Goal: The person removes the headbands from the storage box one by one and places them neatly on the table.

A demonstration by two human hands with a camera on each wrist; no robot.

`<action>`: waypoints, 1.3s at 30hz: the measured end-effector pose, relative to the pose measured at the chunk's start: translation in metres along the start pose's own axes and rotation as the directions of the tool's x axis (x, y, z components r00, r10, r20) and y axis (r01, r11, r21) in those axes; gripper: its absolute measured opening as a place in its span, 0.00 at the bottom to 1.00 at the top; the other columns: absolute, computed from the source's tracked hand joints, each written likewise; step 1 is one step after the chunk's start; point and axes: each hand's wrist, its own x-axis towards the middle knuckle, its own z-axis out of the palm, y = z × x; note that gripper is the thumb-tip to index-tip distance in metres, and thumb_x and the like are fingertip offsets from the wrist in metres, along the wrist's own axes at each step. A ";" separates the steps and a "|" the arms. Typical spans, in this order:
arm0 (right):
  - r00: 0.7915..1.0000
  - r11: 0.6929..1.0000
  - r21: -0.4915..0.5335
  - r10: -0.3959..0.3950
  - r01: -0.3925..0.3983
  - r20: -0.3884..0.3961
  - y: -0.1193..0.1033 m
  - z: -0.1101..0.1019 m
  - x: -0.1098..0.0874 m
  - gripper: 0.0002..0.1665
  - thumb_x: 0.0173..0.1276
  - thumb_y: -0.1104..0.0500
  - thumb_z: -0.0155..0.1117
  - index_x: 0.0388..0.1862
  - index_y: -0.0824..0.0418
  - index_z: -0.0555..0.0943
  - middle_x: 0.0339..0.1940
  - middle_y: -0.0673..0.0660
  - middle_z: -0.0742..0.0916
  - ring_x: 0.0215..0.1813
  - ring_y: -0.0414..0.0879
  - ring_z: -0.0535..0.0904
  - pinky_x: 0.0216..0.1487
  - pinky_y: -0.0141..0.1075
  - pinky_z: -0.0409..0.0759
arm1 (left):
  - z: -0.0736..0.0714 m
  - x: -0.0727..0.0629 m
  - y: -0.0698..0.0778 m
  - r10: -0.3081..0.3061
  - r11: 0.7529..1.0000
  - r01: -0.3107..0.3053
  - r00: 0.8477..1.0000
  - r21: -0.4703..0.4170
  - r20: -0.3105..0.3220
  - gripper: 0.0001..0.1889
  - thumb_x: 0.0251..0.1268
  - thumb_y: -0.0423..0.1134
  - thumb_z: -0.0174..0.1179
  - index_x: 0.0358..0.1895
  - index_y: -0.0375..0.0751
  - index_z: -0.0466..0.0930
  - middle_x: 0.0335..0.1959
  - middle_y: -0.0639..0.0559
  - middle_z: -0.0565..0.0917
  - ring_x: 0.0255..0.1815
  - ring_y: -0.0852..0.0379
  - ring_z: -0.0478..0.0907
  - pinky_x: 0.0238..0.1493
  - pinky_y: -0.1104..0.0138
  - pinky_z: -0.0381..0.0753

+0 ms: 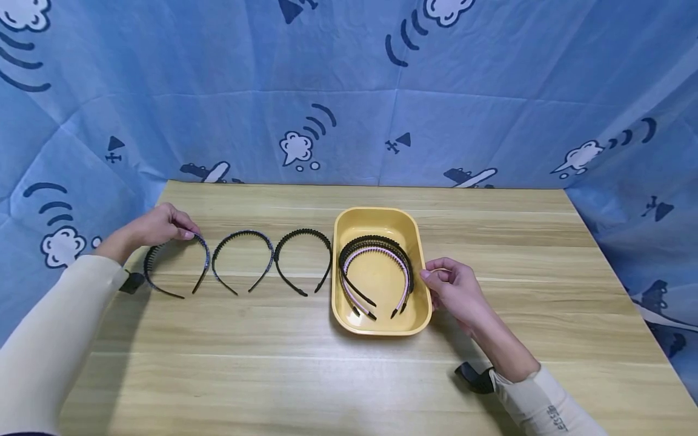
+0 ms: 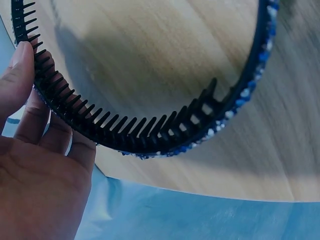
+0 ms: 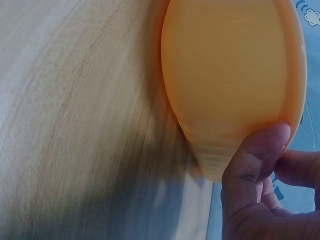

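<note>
My left hand [image 1: 158, 225] pinches a toothed headband [image 1: 208, 257] near its top, at the table's left end. Close up in the left wrist view, the headband [image 2: 150, 146] is black inside with comb teeth, and blue and white glittery bits cover its outside. To its right lie a similar dark bluish headband [image 1: 243, 232] and a black wavy headband [image 1: 303, 231], open ends toward me. Beside them stands a yellow plastic tray [image 1: 376, 211]. Inside it several headbands overlap, black ones and a pink one [image 1: 376, 249]. My right hand [image 1: 457, 295] grips the tray's right rim between thumb and fingers.
All of this is on a wood-grain table [image 1: 245, 375]. Blue patterned cloth [image 1: 349, 60] hangs behind the table and along its sides. A black strap piece [image 1: 473, 378] sits at the right wrist, and another [image 1: 132, 282] shows below the left wrist.
</note>
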 end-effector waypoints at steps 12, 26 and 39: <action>1.000 1.000 0.000 0.008 -0.008 -0.003 0.001 0.000 0.001 0.16 0.81 0.64 0.58 0.59 0.74 0.71 0.28 0.46 0.83 0.24 0.38 0.77 0.25 0.32 0.81 | 0.008 0.001 -0.001 -0.019 1.000 0.019 1.000 0.004 -0.019 0.09 0.71 0.28 0.64 0.49 0.26 0.89 0.53 0.28 0.88 0.60 0.31 0.82 0.45 0.82 0.73; 1.000 1.000 -0.009 0.007 -0.007 -0.005 0.001 -0.001 0.001 0.15 0.80 0.64 0.58 0.58 0.73 0.72 0.27 0.46 0.83 0.23 0.38 0.76 0.26 0.32 0.80 | 0.013 0.005 -0.002 -0.021 1.000 0.022 0.998 0.015 -0.063 0.09 0.71 0.29 0.66 0.48 0.28 0.90 0.53 0.30 0.88 0.59 0.32 0.82 0.49 0.77 0.72; 1.000 1.000 -0.014 0.019 -0.019 -0.007 -0.002 -0.001 0.001 0.16 0.80 0.64 0.59 0.59 0.73 0.72 0.28 0.46 0.84 0.24 0.38 0.77 0.26 0.31 0.80 | 0.016 0.010 0.000 -0.011 1.000 0.011 0.997 0.002 -0.082 0.09 0.71 0.28 0.65 0.50 0.29 0.90 0.51 0.30 0.87 0.58 0.35 0.80 0.60 0.58 0.75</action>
